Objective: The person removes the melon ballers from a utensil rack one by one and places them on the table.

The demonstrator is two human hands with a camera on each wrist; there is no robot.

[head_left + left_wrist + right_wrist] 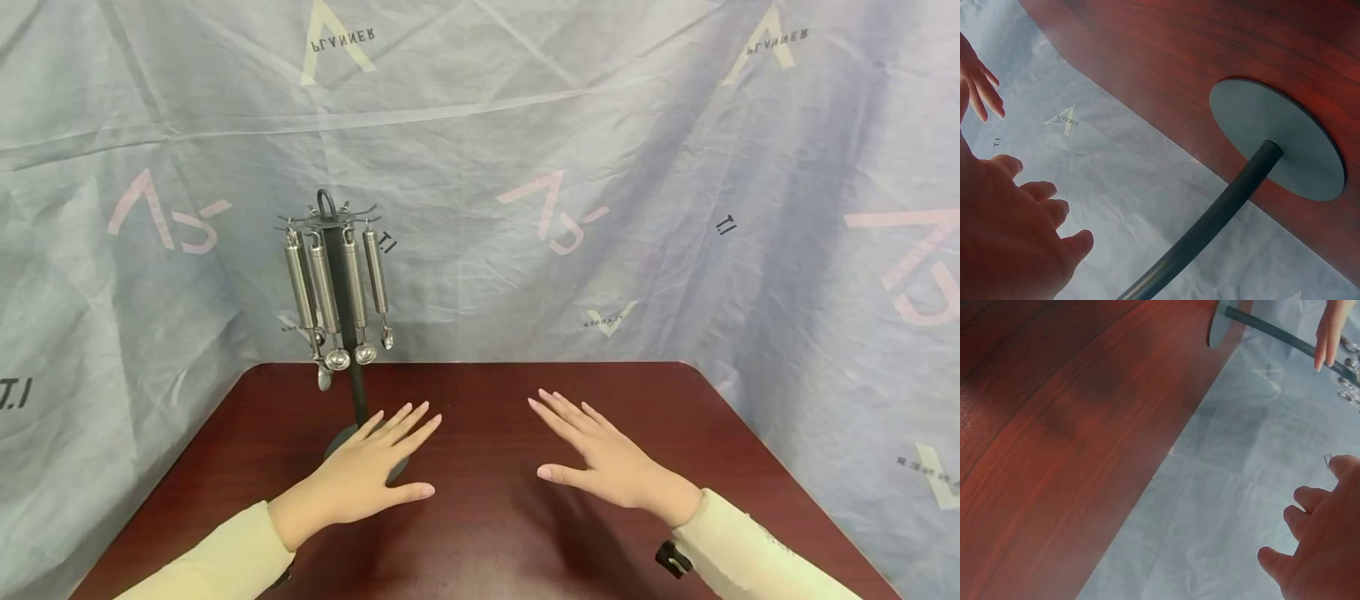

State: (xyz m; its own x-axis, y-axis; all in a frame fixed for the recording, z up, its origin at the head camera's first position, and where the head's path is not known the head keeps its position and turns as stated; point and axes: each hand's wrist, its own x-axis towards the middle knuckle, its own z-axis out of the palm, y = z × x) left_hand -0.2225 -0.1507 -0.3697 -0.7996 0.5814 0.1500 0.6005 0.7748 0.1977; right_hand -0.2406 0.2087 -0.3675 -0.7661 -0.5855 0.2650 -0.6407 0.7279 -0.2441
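Grey printed cloth [457, 283] is hung behind and beside a dark red counter [480, 525]. On its left part a black stand [340, 287] is set upright, with steel-handled utensils [356, 287] hung from its hooks. Its round base is partly hidden by the left hand [360, 479], which is held with fingers straight and spread, nothing grasped. Further right, the right hand [618, 467] is held likewise above the counter, fingers extended, nothing grasped.

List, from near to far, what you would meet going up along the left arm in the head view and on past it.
Left sleeve → left hand → utensil stand → hanging cloth.
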